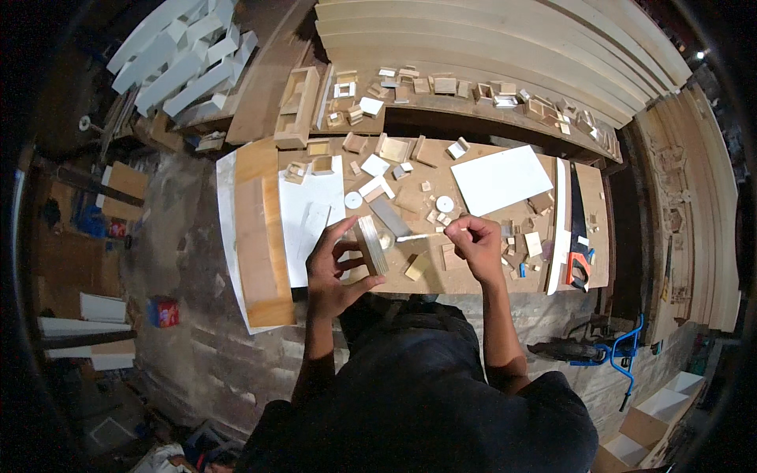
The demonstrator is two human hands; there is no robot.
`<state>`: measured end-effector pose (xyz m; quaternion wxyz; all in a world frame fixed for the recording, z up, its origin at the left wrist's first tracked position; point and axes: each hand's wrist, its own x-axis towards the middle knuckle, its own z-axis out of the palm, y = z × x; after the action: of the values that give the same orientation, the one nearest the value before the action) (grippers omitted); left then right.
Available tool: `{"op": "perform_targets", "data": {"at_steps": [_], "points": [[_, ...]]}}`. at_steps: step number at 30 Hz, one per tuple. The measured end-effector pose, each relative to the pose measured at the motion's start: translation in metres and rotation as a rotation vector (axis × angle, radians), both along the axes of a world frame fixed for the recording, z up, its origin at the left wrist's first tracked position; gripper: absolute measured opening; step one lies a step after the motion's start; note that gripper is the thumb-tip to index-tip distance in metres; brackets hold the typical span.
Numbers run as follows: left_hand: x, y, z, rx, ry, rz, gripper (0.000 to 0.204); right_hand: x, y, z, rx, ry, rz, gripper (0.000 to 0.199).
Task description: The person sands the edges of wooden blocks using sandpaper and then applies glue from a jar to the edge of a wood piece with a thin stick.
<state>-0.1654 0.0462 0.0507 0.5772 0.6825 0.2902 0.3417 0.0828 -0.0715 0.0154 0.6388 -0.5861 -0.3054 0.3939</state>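
Observation:
My left hand grips a small block of layered plywood by its edges, thumb below and fingers above, lifted over the table's near edge. Between the pinched fingertips of my right hand is a thin stick with a whitish tip. That tip points left toward the block, with a gap between them. Just right of the block a small round clear container is partly hidden behind it. Beneath both hands lies the wooden worktable, with a pale wood square between them.
Small wooden pieces and box-like parts are scattered over the table and the back shelf. A white panel lies far right, near a handsaw with an orange handle. Long boards cover the left end. A blue-framed bicycle is at right.

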Motion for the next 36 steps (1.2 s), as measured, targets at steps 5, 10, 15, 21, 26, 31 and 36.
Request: {"op": "perform_targets", "data": {"at_steps": [5, 10, 15, 21, 26, 31, 36], "points": [[0.026, -0.001, 0.007, -0.064, -0.04, -0.147, 0.102, -0.002, -0.028, 0.031, 0.158, -0.043, -0.046, 0.01], [0.054, -0.013, 0.021, 0.005, -0.148, -0.229, 0.099, 0.001, -0.051, 0.043, 0.198, -0.049, -0.106, 0.012], [0.07, -0.025, 0.029, 0.019, -0.202, -0.283, 0.098, 0.006, -0.073, 0.056, 0.083, -0.084, -0.114, 0.017], [0.078, -0.034, 0.034, 0.061, -0.269, -0.322, 0.097, 0.007, -0.099, 0.07, 0.017, 0.096, -0.081, 0.021], [0.081, -0.041, 0.039, 0.066, -0.243, -0.349, 0.098, 0.002, -0.105, 0.073, 0.063, 0.117, -0.165, 0.021], [0.08, -0.042, 0.043, 0.055, -0.217, -0.365, 0.1, -0.002, -0.107, 0.077, 0.081, 0.022, -0.15, 0.02], [0.077, -0.041, 0.041, 0.002, -0.241, -0.396, 0.1, -0.004, -0.111, 0.069, 0.138, 0.028, -0.182, 0.019]]}}
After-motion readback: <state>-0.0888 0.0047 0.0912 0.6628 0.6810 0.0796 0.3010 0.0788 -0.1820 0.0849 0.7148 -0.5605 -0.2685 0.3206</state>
